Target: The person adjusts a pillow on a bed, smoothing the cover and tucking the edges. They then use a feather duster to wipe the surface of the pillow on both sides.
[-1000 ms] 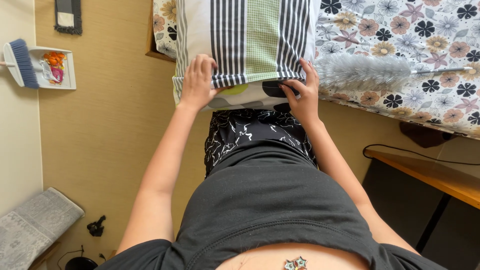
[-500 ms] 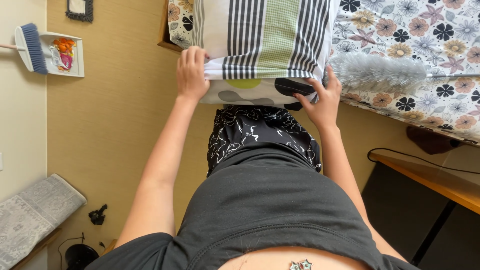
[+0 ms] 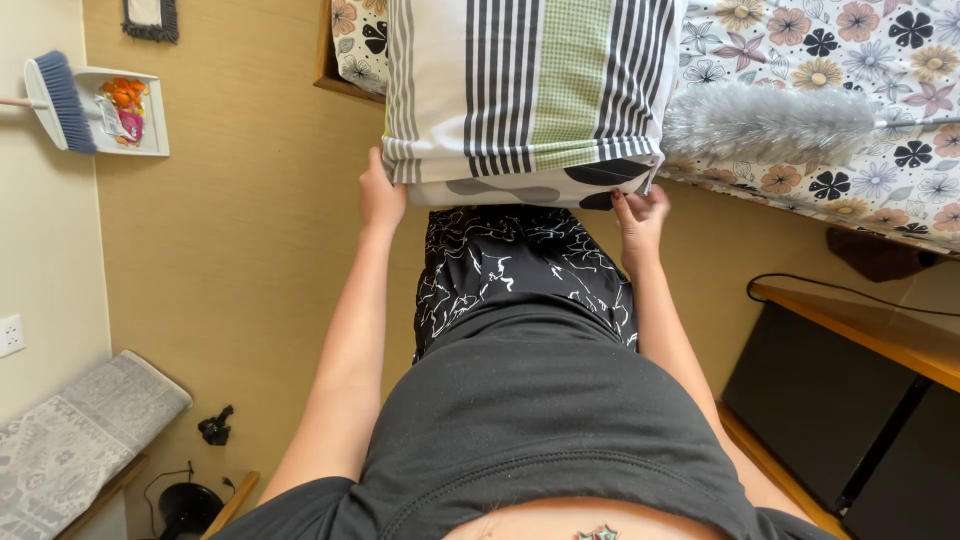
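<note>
Here the left hand (image 3: 381,197) and the right hand (image 3: 641,217) each grip a lower corner of the striped pillowcase (image 3: 525,85), fingers closed on the cloth. A spotted pillow (image 3: 540,187) peeks out of the open end between them. The pillowcase lies at the edge of the bed with the flowered sheet (image 3: 850,60), just beside a grey fluffy duster (image 3: 765,122). A brush (image 3: 60,100) and a dustpan (image 3: 125,112) lie on the floor to the left.
</note>
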